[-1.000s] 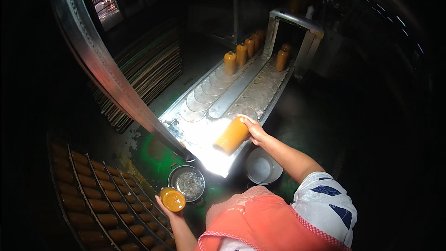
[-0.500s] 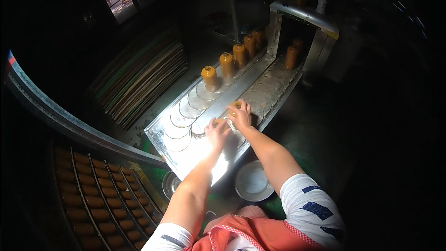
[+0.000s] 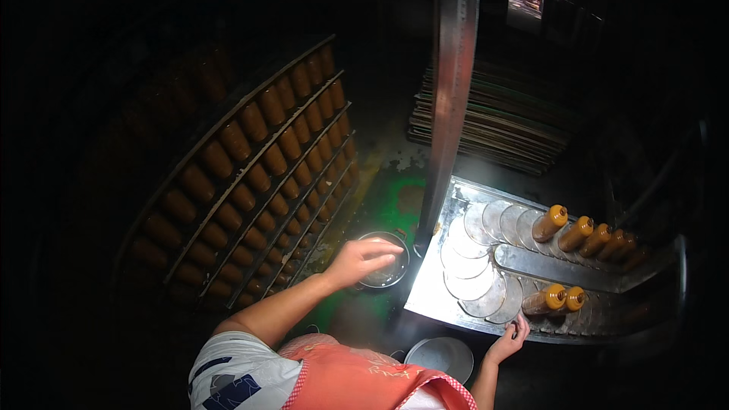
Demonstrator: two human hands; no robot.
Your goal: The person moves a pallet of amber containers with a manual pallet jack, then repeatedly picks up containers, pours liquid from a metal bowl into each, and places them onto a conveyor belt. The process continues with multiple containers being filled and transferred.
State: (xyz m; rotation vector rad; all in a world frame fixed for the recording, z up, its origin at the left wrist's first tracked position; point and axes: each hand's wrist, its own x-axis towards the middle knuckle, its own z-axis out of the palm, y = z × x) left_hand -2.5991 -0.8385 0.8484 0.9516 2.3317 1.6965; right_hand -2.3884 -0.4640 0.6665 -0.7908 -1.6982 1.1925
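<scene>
My left hand (image 3: 361,261) is held out over a round metal pot (image 3: 384,282), its fingers stretched and nothing seen in them. At the near edge of the conveyor (image 3: 425,296), my right hand (image 3: 510,340) has its fingers apart and empty, close beside two orange-brown bottles. The nearer bottle (image 3: 543,300) and the one behind it (image 3: 575,298) stand on overlapping round metal plates (image 3: 486,298). More such bottles (image 3: 550,223) stand in a row along the conveyor's far side.
A tiered rack (image 3: 250,175) full of orange-brown bottles stands at left. An upright metal post (image 3: 454,68) rises beside the conveyor's left end. Behind it lies a stack of thin boards (image 3: 501,125). A pale basin (image 3: 440,358) sits below the conveyor's near edge.
My view has turned left toward the rack. Both hands have let go of the two bottles, which now stand on the plates. My left hand has swung left over the pot; the right has drawn back.
</scene>
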